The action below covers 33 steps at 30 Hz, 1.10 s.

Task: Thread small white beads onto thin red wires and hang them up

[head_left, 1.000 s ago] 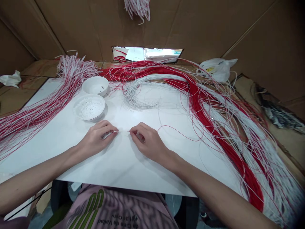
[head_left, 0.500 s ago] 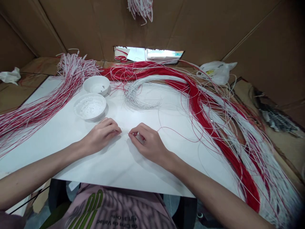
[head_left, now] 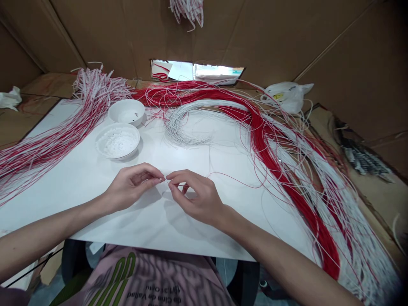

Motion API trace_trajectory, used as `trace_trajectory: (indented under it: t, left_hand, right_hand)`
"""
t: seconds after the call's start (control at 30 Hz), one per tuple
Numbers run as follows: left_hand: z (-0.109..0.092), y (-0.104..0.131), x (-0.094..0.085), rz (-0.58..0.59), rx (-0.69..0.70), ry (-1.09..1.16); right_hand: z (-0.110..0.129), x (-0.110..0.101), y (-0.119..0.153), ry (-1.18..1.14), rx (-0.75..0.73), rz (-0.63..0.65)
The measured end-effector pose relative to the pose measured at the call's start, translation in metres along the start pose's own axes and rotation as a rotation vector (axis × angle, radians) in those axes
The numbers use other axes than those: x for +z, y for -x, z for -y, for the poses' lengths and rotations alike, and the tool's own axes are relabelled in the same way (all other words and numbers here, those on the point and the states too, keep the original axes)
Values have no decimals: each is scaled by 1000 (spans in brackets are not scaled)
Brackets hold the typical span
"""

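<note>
Over the white table (head_left: 204, 238), my left hand (head_left: 132, 187) pinches a tiny white piece (head_left: 161, 180) between thumb and fingertips; its exact kind is too small to tell. Facing it, my right hand (head_left: 199, 197) is closed on the end of a thin red wire (head_left: 234, 178), which trails off to the right towards the bundles. The fingertips of both hands nearly meet, and the wire's tip points at the white piece. Whether the two touch is too small to make out. Beyond my left hand stands a white bowl (head_left: 119, 156) of small white pieces (head_left: 117, 141).
A second white bowl (head_left: 123, 114) with a few dark specks stands behind the first. Red-and-white wires (head_left: 63, 131) spread along the left. A thick red wire bundle (head_left: 264, 140) and white wires (head_left: 197, 106) curve across the back and right. Cardboard walls (head_left: 270, 38) enclose the table.
My hands have come closer together, with the fingertips now almost touching. My left hand has turned and raised its fingers, so the small white piece shows. The view has shifted slightly.
</note>
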<state>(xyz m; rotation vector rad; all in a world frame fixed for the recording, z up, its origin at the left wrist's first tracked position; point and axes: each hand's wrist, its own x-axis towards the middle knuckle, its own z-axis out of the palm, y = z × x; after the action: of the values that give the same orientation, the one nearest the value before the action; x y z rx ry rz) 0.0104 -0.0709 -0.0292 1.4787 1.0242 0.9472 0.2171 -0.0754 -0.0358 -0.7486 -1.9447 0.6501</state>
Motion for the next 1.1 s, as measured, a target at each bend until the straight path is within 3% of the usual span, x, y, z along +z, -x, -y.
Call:
trace_trajectory:
  t: [0.57, 1.1]
  left_hand:
    - [7, 1, -1, 81, -118, 126]
    - [7, 2, 1, 74, -31, 115]
  right_hand:
    - [0, 0, 0, -15, -30, -6]
    - [1, 0, -1, -29, -32, 5]
